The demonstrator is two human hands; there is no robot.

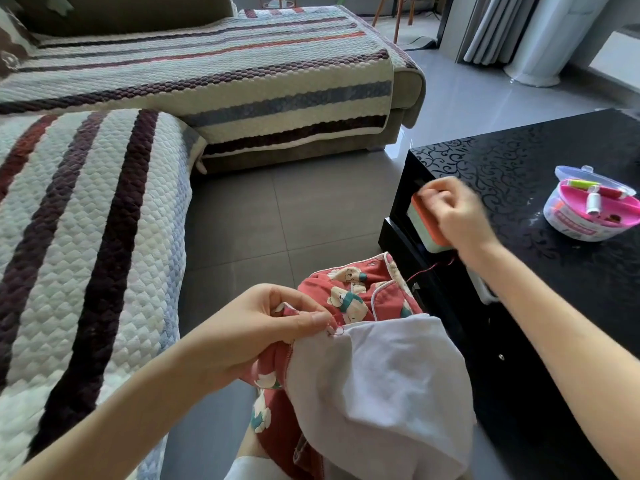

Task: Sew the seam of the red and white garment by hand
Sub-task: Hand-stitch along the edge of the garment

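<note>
Cloth this soft and light flops, so we hold the garment (363, 375), bunched low beside the black table (502, 161), right at the seam (330, 332): our left hand (277, 327) pinches it there, while our right hand (453, 213), raised, curls, apparently drawing the red thread (429, 269) taut (needle lost in blur).

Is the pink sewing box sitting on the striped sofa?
No, the pink sewing box stands on the black table, across the floor from the striped sofa.
</note>
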